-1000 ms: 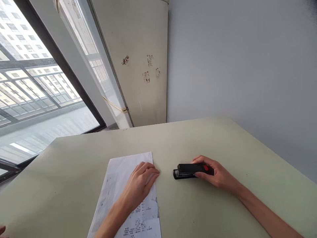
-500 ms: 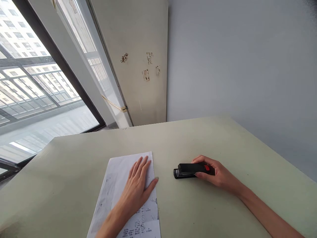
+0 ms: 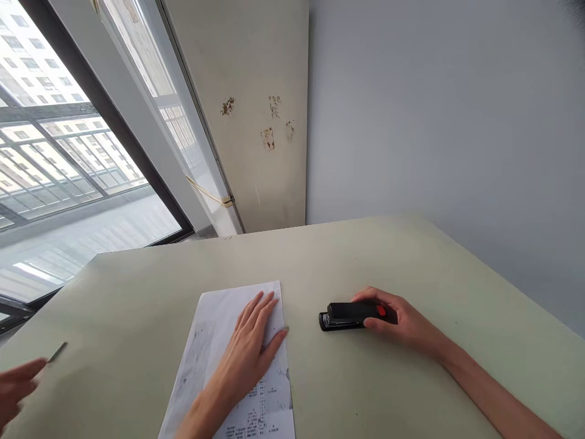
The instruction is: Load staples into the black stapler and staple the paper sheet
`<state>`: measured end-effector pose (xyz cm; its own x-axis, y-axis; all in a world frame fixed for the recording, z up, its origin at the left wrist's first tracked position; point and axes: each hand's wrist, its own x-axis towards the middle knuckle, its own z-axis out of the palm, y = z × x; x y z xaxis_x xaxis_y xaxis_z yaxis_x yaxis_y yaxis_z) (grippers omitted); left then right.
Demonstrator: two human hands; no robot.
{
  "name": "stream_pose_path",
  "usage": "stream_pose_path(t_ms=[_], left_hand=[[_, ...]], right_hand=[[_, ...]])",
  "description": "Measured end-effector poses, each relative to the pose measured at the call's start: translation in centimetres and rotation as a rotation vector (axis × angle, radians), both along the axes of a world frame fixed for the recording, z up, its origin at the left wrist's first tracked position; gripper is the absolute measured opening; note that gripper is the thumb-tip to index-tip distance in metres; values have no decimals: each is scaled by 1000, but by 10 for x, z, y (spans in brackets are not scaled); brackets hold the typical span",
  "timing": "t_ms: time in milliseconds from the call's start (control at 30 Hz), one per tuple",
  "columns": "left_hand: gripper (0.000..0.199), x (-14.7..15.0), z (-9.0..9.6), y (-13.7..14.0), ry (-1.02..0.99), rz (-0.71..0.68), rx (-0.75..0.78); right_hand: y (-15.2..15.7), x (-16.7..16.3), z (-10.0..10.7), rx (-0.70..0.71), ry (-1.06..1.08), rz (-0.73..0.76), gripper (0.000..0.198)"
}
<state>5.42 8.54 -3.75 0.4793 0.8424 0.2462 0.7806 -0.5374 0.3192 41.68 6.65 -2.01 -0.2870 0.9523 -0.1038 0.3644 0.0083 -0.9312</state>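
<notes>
My left hand (image 3: 242,356) lies flat on white printed paper (image 3: 217,314), its fingers stretched toward the sheet's far right corner and the thumb at the right edge. Print shows on the lower part of the page; the hand and forearm hide some of it. To the right, a black stapler (image 3: 350,311) with a red patch rests on the table, its front end pointing left toward the paper. My right hand (image 3: 404,323) is closed around the stapler's rear end, thumb on the near side and fingers over the far side. A gap separates stapler and paper.
At the left edge another person's hand (image 3: 18,387), blurred, holds a thin grey strip (image 3: 57,352) above the pale green table (image 3: 137,305). Behind the table stand a stained cream panel (image 3: 247,61) and a grey wall (image 3: 434,122). A large window (image 3: 59,158) is at left.
Another person's hand with a thin grey strip has come in from the left edge. My left hand has barely shifted on the paper, and my right thumb has slid slightly back along the stapler.
</notes>
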Motion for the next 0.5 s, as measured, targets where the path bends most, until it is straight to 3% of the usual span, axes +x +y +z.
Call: stream_pose_path(t_ms=[300,500], left_hand=[[52,3,-2,1,4,-22,67],[48,5,3,0,20,-25,62]], right_hand=[[2,0,-5,-14,-7,-50,40],[0,-3,2,5,-28,-50,41]])
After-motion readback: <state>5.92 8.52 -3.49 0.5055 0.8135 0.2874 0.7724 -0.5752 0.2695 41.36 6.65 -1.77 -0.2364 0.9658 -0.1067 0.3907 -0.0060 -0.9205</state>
